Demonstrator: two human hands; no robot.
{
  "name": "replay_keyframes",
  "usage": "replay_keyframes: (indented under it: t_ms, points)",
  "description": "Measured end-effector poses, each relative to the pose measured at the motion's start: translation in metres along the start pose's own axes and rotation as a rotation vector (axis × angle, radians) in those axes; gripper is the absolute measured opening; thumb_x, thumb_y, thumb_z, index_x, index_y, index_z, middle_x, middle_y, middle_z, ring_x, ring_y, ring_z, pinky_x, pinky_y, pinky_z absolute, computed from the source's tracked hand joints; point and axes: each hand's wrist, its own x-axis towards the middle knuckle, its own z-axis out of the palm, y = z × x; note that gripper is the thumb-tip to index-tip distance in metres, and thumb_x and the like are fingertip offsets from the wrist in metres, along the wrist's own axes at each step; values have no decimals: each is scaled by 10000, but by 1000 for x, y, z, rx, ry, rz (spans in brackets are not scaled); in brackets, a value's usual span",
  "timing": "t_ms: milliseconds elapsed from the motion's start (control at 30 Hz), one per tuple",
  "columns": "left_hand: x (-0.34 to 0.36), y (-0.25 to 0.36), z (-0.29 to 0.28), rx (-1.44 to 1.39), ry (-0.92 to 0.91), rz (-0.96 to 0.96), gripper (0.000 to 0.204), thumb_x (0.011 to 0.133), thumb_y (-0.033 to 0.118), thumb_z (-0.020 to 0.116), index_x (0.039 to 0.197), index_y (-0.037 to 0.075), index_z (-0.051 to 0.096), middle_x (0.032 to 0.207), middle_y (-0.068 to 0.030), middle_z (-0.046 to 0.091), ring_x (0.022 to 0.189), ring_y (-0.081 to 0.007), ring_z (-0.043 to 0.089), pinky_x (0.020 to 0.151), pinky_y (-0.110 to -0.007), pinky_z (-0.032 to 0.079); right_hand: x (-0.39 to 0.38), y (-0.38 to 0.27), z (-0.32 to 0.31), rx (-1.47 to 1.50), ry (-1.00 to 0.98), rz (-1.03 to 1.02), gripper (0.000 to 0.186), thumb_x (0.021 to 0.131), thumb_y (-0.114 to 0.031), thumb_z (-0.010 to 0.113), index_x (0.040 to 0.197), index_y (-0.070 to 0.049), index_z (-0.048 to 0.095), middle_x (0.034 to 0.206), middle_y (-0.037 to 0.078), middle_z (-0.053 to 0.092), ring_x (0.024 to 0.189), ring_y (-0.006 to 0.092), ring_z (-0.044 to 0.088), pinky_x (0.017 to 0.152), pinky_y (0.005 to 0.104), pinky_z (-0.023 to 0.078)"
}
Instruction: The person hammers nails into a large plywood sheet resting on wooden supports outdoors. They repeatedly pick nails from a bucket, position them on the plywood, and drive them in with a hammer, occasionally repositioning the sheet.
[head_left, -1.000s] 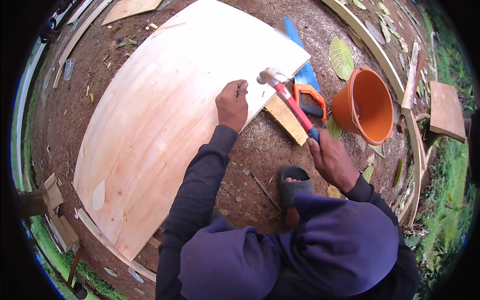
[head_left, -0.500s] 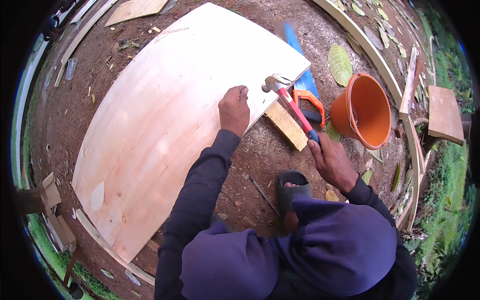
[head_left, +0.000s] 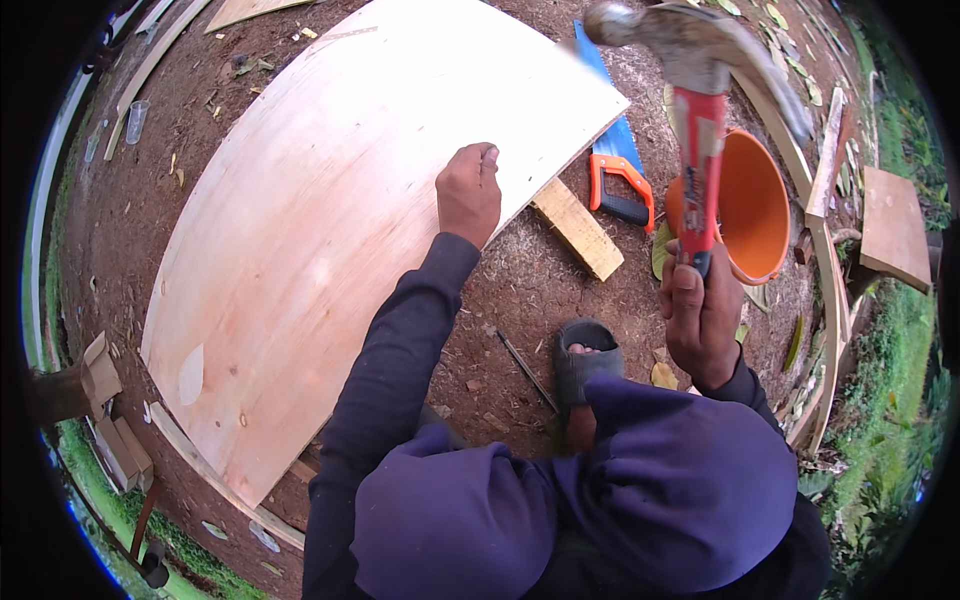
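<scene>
A claw hammer (head_left: 698, 150) with a red grip is raised at the right, its steel head high and close to the camera. My right hand (head_left: 700, 315) is wrapped round the lower end of its handle. On the large pale plywood sheet (head_left: 330, 200) rests my left hand (head_left: 468, 195), fingers curled closed; what they hold, if anything, cannot be made out. A small dark spot, perhaps a nail head, shows in the sheet right of that hand. Under the sheet's right edge, a wooden block (head_left: 580, 230) sticks out.
A blue-bladed handsaw (head_left: 620, 165) with an orange and black handle lies beyond the block. Right of it stands an orange bucket (head_left: 755, 210), partly behind the hammer. Timber strips (head_left: 825, 270) and leaves lie around on brown soil. My sandalled foot (head_left: 585, 360) is near the middle.
My right hand has lifted the hammer from beside the sheet's right edge up toward the camera. My left hand stays in about the same place on the plywood.
</scene>
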Motion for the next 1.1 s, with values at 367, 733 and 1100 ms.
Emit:
replay_keyframes:
  t_ms: [367, 733, 1100]
  points:
    - [5, -1, 4, -3, 19, 20, 218, 1012, 145, 593, 1039, -38, 709, 862, -181, 730, 784, -272, 725, 732, -379, 551, 1, 25, 18, -222, -30, -4, 282, 1063, -265, 539, 1134, 8, 521, 784, 215, 619, 692, 456, 626, 629, 508, 487]
    - [7, -1, 7, 12, 20, 29, 234, 1018, 167, 598, 1045, -40, 704, 849, -170, 730, 775, -270, 718, 722, -380, 546, -7, 39, 25, -221, -144, 39, 266, 1060, -217, 544, 1170, 22, 505, 804, 254, 623, 735, 490, 636, 631, 530, 490]
    - [-8, -2, 6, -7, -10, -25, 256, 1023, 187, 585, 1055, -34, 710, 855, -166, 733, 786, -272, 716, 737, -380, 541, -20, 64, 45, -246, -184, 102, 251, 1057, -237, 557, 1070, 3, 483, 798, 269, 633, 738, 499, 633, 654, 565, 478]
